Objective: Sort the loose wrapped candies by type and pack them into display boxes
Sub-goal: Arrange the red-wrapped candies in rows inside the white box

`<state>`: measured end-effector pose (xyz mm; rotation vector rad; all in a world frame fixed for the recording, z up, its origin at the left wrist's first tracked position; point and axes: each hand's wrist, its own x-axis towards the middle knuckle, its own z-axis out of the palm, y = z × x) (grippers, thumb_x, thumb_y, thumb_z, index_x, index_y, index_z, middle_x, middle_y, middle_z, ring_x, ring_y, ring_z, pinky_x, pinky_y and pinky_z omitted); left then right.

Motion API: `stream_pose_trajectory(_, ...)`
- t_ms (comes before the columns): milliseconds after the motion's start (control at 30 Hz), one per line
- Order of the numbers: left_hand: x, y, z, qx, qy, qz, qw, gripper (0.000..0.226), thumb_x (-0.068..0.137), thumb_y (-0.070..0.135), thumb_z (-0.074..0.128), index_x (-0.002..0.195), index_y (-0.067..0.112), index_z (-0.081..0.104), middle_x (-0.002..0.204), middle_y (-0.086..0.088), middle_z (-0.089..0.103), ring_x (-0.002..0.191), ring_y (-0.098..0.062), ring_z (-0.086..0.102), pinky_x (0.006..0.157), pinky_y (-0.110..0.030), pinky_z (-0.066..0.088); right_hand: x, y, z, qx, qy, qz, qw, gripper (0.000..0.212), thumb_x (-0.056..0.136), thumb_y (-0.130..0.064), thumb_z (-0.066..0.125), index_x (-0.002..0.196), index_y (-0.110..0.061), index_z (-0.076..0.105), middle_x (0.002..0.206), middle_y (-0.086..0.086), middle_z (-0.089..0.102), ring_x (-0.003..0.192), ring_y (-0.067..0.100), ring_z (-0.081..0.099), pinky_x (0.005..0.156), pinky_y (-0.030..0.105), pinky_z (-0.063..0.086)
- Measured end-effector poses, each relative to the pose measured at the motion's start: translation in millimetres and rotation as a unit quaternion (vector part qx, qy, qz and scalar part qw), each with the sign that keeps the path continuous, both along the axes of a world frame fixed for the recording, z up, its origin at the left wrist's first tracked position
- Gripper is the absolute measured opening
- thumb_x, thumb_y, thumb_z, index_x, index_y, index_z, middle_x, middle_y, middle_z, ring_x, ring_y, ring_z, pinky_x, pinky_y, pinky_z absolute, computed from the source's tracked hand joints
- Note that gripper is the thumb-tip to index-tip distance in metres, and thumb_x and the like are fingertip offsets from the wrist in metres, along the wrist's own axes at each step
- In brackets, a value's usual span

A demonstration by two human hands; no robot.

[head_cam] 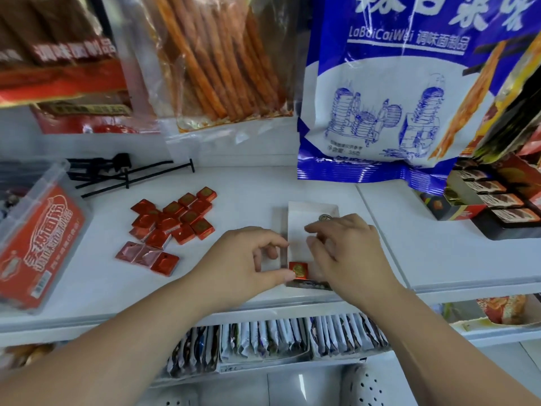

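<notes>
A white shop shelf runs below hanging snack bags. Near its front edge lies a small white display box, open on top, with one red foil-wrapped candy standing in its near end. The left hand has its thumb tip against that candy and its fingers curled at the box's left wall. The right hand reaches into the box with fingers bent and narrow; whether it holds anything cannot be told. To the left, well apart, a pile of loose red candies lies on the shelf. A clear plastic tub with a red label sits at the far left, and a blue-and-white snack bag hangs behind.
</notes>
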<state>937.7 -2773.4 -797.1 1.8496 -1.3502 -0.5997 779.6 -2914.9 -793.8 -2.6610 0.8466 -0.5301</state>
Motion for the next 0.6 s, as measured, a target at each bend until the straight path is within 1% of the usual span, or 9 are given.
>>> stream_pose_trajectory(67, 15, 8, 9, -0.006, -0.055, 0.014, 0.998, 0.028, 0.077, 0.033, 0.079, 0.104, 0.033, 0.070, 0.087, 0.015, 0.063, 0.069, 0.001, 0.054, 0.065, -0.016, 0.042, 10, 6, 1, -0.030, -0.034, 0.008, 0.999, 0.027, 0.087, -0.036, 0.055, 0.105, -0.026, 0.073, 0.090, -0.009, 0.070, 0.098, 0.021, 0.057, 0.080, 0.041, 0.046)
stream_pose_trajectory(100, 26, 13, 14, 0.009, -0.084, 0.027, 0.996, 0.024, 0.079, 0.029, 0.078, 0.102, 0.031, 0.071, 0.087, 0.014, 0.063, 0.070, 0.003, 0.054, 0.064, -0.015, 0.040, 15, 11, 2, -0.037, -0.041, 0.022, 0.998, 0.026, 0.086, -0.035, 0.056, 0.103, -0.025, 0.074, 0.087, -0.010, 0.069, 0.096, 0.021, 0.057, 0.079, 0.040, 0.046)
stream_pose_trajectory(133, 39, 20, 19, 0.032, -0.111, 0.041, 0.992, 0.023, 0.079, 0.027, 0.077, 0.100, 0.032, 0.071, 0.086, 0.013, 0.063, 0.071, 0.004, 0.054, 0.064, -0.017, 0.040, 21, 16, 2, -0.040, -0.046, 0.039, 0.997, 0.027, 0.086, -0.036, 0.056, 0.102, -0.025, 0.074, 0.086, -0.010, 0.069, 0.094, 0.021, 0.057, 0.079, 0.040, 0.046)
stream_pose_trajectory(233, 72, 47, 34, 0.115, -0.167, 0.084, 0.976, 0.025, 0.073, 0.024, 0.077, 0.093, 0.037, 0.069, 0.082, 0.014, 0.060, 0.073, -0.001, 0.057, 0.067, -0.024, 0.049, 40, 35, 2, -0.036, -0.048, 0.084, 0.995, 0.031, 0.085, -0.041, 0.053, 0.100, -0.026, 0.075, 0.089, -0.009, 0.071, 0.095, 0.022, 0.060, 0.081, 0.039, 0.044)
stream_pose_trajectory(333, 87, 71, 45, 0.212, -0.197, 0.067, 0.955, 0.031, 0.069, 0.029, 0.080, 0.093, 0.039, 0.065, 0.082, 0.012, 0.060, 0.073, -0.004, 0.056, 0.065, -0.024, 0.048, 56, 54, -1, -0.030, -0.007, 0.123, 0.992, 0.036, 0.086, -0.045, 0.048, 0.106, -0.028, 0.073, 0.101, -0.009, 0.070, 0.103, 0.022, 0.058, 0.080, 0.036, 0.041)
stream_pose_trajectory(400, 91, 80, 45, 0.255, -0.212, 0.052, 0.942, 0.037, 0.069, 0.032, 0.082, 0.098, 0.041, 0.062, 0.086, 0.012, 0.057, 0.076, -0.005, 0.055, 0.068, -0.026, 0.049, 61, 63, -7, -0.037, 0.033, 0.149, 0.988, 0.039, 0.087, -0.046, 0.045, 0.111, -0.029, 0.071, 0.108, -0.011, 0.068, 0.107, 0.022, 0.056, 0.081, 0.036, 0.038)
stream_pose_trajectory(467, 95, 83, 42, 0.275, -0.222, 0.054, 0.934, 0.043, 0.068, 0.035, 0.084, 0.103, 0.043, 0.061, 0.093, 0.015, 0.053, 0.082, -0.006, 0.053, 0.075, -0.029, 0.049, 65, 68, -12, -0.032, 0.055, 0.164, 0.984, 0.040, 0.088, -0.045, 0.045, 0.115, -0.029, 0.069, 0.114, -0.011, 0.067, 0.111, 0.022, 0.055, 0.084, 0.039, 0.040)
stream_pose_trajectory(533, 99, 83, 38, 0.278, -0.227, 0.059, 0.932, 0.043, 0.066, 0.037, 0.086, 0.102, 0.043, 0.063, 0.097, 0.017, 0.053, 0.087, -0.006, 0.053, 0.079, -0.030, 0.050, 71, 72, -11, -0.023, 0.078, 0.169, 0.982, 0.043, 0.088, -0.044, 0.046, 0.124, -0.029, 0.065, 0.124, -0.009, 0.063, 0.118, 0.023, 0.053, 0.090, 0.041, 0.040)
stream_pose_trajectory(600, 102, 81, 34, 0.269, -0.223, 0.066, 0.934, 0.038, 0.066, 0.036, 0.086, 0.097, 0.042, 0.066, 0.093, 0.018, 0.054, 0.084, -0.006, 0.053, 0.075, -0.028, 0.049, 82, 75, -9, -0.022, 0.118, 0.177, 0.977, 0.048, 0.091, -0.043, 0.048, 0.137, -0.031, 0.053, 0.143, -0.007, 0.050, 0.130, 0.023, 0.043, 0.100, 0.043, 0.034)
